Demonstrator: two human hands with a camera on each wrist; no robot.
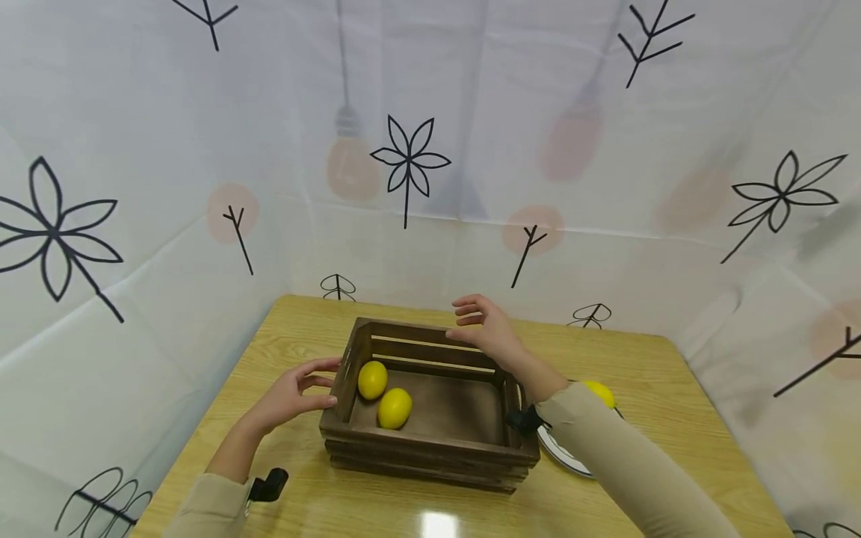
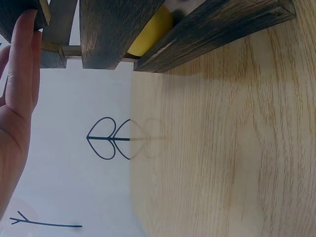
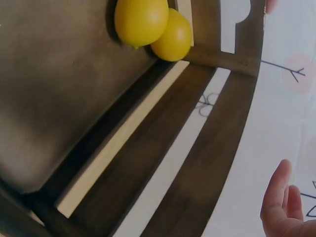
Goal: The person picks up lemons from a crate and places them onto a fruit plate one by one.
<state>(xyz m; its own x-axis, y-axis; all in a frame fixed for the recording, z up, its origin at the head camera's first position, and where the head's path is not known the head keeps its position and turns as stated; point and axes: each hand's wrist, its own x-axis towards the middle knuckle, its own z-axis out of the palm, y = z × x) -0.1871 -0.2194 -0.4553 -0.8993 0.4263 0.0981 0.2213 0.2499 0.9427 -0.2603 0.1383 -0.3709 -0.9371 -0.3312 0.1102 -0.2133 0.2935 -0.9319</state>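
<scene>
The wooden crate (image 1: pixel 430 418) stands on the counter (image 1: pixel 403 508), between the two hands. The left hand (image 1: pixel 296 392) sits at the crate's left end wall; its fingers (image 2: pixel 24 54) are straight and relaxed, the tips at or just against the slatted end, gripping nothing. In the left wrist view the fingertips lie at the end slat, though firm contact cannot be confirmed. The right hand (image 1: pixel 484 329) hovers over the far rim, fingers loosely spread and empty; the right wrist view shows them clear of the wood.

Two lemons (image 1: pixel 385 394) lie on the crate floor, touching each other, in the corner nearest the left fingers; this placement is consistent with fruit set down from the left side. A third lemon (image 1: pixel 601 391) rests on a white plate (image 1: pixel 561 456), to the right of the crate, behind the right forearm and well apart from the right fingers
</scene>
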